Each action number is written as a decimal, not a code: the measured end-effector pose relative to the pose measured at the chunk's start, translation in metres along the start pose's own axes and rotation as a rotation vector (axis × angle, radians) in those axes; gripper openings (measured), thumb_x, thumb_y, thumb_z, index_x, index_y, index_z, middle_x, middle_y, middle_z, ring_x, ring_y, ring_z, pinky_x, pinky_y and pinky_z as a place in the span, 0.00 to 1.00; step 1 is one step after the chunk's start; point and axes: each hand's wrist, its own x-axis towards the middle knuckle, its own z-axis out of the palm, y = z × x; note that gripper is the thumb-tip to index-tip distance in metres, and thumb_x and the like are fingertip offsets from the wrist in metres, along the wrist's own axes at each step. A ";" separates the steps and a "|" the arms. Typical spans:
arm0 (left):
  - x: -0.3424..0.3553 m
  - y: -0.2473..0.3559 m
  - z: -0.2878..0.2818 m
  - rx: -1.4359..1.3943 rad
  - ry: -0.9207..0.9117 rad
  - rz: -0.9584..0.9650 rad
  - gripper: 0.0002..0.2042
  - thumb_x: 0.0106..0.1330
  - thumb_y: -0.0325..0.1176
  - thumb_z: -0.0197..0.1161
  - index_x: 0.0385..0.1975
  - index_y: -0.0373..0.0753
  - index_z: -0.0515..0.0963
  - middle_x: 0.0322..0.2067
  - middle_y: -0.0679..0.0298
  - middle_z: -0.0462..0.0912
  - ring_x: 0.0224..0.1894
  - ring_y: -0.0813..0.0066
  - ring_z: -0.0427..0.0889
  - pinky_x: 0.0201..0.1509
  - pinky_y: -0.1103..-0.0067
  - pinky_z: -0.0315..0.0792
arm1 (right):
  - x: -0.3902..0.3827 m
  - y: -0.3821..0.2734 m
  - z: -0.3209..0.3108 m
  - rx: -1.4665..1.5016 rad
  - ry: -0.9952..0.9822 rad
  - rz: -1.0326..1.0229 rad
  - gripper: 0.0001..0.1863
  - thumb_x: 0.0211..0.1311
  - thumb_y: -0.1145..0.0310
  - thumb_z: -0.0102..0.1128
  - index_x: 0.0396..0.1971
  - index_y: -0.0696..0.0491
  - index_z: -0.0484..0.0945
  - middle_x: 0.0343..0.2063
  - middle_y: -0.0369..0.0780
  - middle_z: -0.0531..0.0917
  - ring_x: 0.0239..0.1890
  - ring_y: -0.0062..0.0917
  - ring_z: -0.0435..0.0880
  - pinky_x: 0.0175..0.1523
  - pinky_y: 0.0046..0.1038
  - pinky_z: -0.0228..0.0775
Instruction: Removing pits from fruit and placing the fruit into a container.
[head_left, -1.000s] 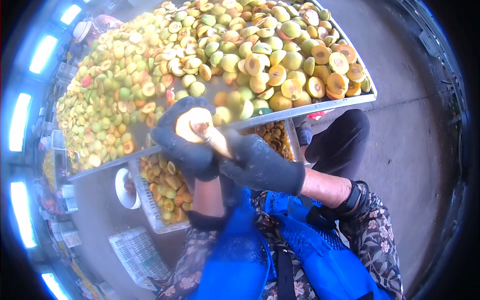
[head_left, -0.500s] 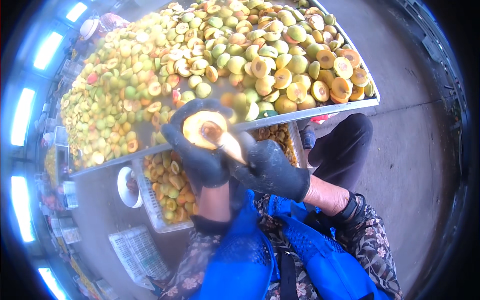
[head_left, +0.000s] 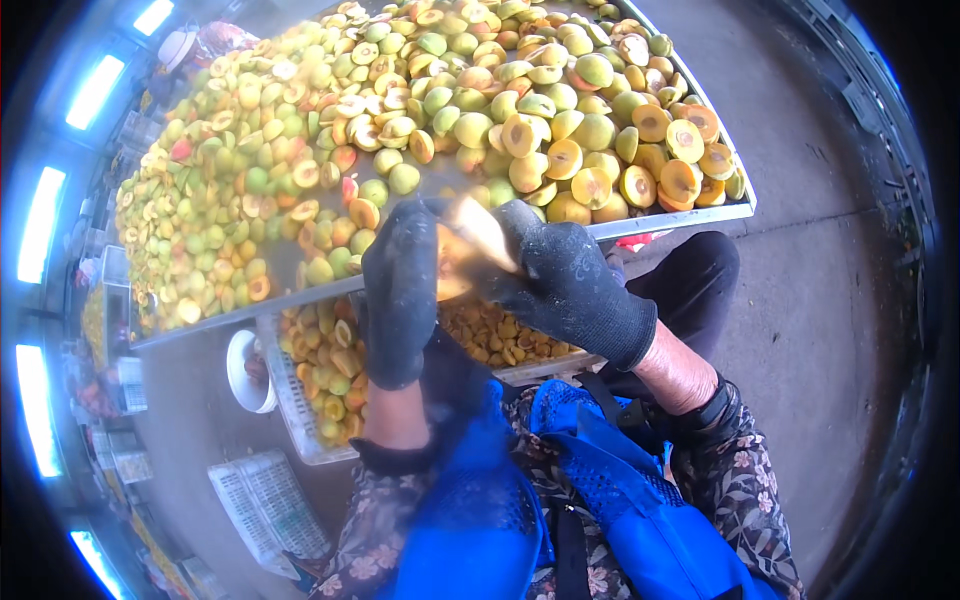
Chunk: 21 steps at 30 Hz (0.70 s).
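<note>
In front of my chest, my left hand point(head_left: 398, 295), in a dark glove, is closed round a yellow-fleshed peach half point(head_left: 452, 268). My fingers hide most of the fruit, and its cut face turns toward the right. My right hand point(head_left: 575, 285), gloved too, grips a pale, narrow tool point(head_left: 480, 228). The tool lies up against the fruit, blurred by motion, so I cannot tell its exact kind. Just beyond my hands is a metal-edged table point(head_left: 690, 215) heaped with green and yellow peach halves point(head_left: 590, 185), many with the cut face up.
Below the table edge stands a white crate point(head_left: 297, 415) of fruit halves, with smaller brownish pieces point(head_left: 500, 335) to its right. A white bowl point(head_left: 240, 385) and a pale flat crate point(head_left: 270, 505) rest on the floor at left. A dark-trousered leg point(head_left: 695, 280) is at right.
My left hand has turned, so the cut face that pointed up at me now faces right. The tool has swung upward over the fruit in my right hand.
</note>
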 end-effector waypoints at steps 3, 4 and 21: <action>0.003 -0.006 0.015 0.185 0.168 0.441 0.15 0.71 0.34 0.47 0.48 0.29 0.71 0.43 0.57 0.77 0.43 0.73 0.76 0.48 0.80 0.72 | -0.001 -0.006 -0.003 -0.002 0.028 0.048 0.23 0.57 0.64 0.63 0.51 0.53 0.70 0.23 0.46 0.76 0.24 0.40 0.79 0.29 0.36 0.68; 0.000 -0.008 0.018 0.333 0.197 0.550 0.27 0.58 0.19 0.62 0.58 0.31 0.60 0.46 0.56 0.75 0.47 0.71 0.75 0.54 0.75 0.71 | -0.007 -0.010 -0.003 -0.055 0.053 0.090 0.24 0.55 0.65 0.65 0.50 0.58 0.69 0.21 0.48 0.79 0.23 0.40 0.81 0.29 0.34 0.69; -0.008 0.006 0.026 -0.122 0.420 0.269 0.25 0.71 0.49 0.44 0.42 0.27 0.75 0.41 0.53 0.80 0.41 0.64 0.78 0.49 0.73 0.72 | -0.027 -0.017 0.032 0.025 -0.117 -0.055 0.34 0.55 0.71 0.57 0.64 0.49 0.59 0.31 0.47 0.73 0.22 0.42 0.79 0.26 0.39 0.69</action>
